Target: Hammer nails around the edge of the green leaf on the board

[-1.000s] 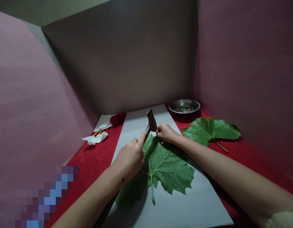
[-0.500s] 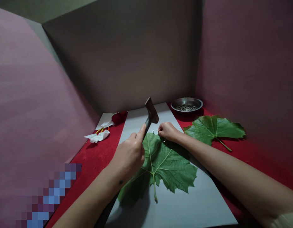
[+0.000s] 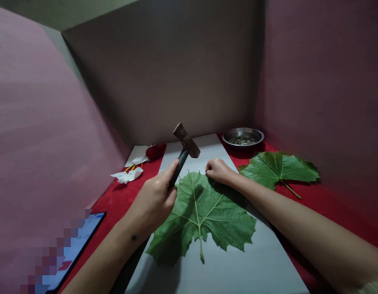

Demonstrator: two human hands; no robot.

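Left hand [image 3: 159,195] closed round the handle of a claw-less hammer [image 3: 183,148], head raised clear of the board [image 3: 234,269]. Right hand [image 3: 218,170] pinched shut on a small nail [image 3: 206,169] at the broad green leaf's [image 3: 209,208] 12 o'clock edge. Leaf lies on the board; upright nails [image 3: 199,171] beside the pinch. From it: metal bowl [image 3: 258,137] at 1 o'clock, second leaf [image 3: 268,165] at 2.

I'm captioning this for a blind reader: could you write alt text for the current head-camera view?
A left hand holds a hammer above a large green leaf on a white board, while the right hand appears to pinch a nail at its far edge, beside small upright nails. Beyond, right: another leaf and a metal bowl.
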